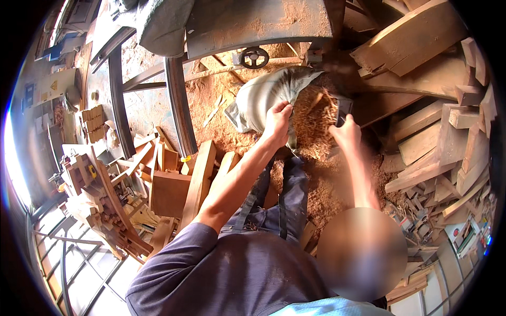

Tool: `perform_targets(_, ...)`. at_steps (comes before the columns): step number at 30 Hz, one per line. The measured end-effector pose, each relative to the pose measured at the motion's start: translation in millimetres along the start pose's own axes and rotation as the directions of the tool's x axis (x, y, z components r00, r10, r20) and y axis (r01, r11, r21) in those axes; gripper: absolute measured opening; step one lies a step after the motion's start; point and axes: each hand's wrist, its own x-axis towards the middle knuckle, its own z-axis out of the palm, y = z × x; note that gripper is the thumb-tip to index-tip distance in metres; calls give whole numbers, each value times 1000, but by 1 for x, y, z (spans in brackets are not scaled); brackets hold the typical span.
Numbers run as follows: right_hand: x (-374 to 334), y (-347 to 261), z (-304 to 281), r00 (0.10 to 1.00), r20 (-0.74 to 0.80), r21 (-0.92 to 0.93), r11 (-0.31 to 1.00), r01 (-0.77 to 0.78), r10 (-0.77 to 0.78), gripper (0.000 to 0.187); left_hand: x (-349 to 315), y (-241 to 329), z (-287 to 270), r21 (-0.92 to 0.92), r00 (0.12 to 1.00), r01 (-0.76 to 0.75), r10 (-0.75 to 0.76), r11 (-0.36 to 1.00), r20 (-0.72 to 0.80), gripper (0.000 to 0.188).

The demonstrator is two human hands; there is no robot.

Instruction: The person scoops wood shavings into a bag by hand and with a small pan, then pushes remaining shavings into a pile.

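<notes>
A pale grey-green sack (263, 95) lies on its side on the sawdust, with its mouth facing right. My left hand (278, 124) is closed on the cloth at the rim of that mouth. Wood shavings (316, 118) fill the space between my hands, at and in front of the opening. On the far side of them, my right hand (348, 134) grips a dark, flat-sided piece (343, 107) that looks like a dustpan. Its full shape is hidden by the shavings and my fingers. A blurred patch covers my right upper arm.
Beyond the sack stands a metal machine table (258, 26) with a dark handwheel (254, 58) and legs. Stacked boards and offcuts (421, 142) crowd the right. Wood blocks (171, 192) lie close on my left. Sawdust (216, 124) covers the floor.
</notes>
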Motion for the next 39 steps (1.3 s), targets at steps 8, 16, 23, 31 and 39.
perform_targets(8, 11, -28, 105, 989, -109, -212, 974, 80, -104, 42, -43, 10, -42, -43, 991, 72, -76, 996, -107, 34)
perform_targets(16, 18, 12, 64, 996, 92, 23, 1000, -15, 13, 85, -53, 43, -84, -236, 963, 193, -138, 952, 231, 10)
perform_targets(23, 76, 133, 97, 984, 56, 593, 787, -171, 171, 85, -44, 29, -118, -124, 981, 177, -164, 976, 104, 15)
perform_targets(31, 145, 156, 153, 915, 212, 333, 855, -398, 343, 72, -73, 42, -106, -85, 978, 168, -177, 982, -111, 15)
perform_targets(39, 185, 211, 194, 962, 271, 863, 434, -259, 35, 39, -84, 29, -97, -45, 964, 225, -229, 973, -135, 15)
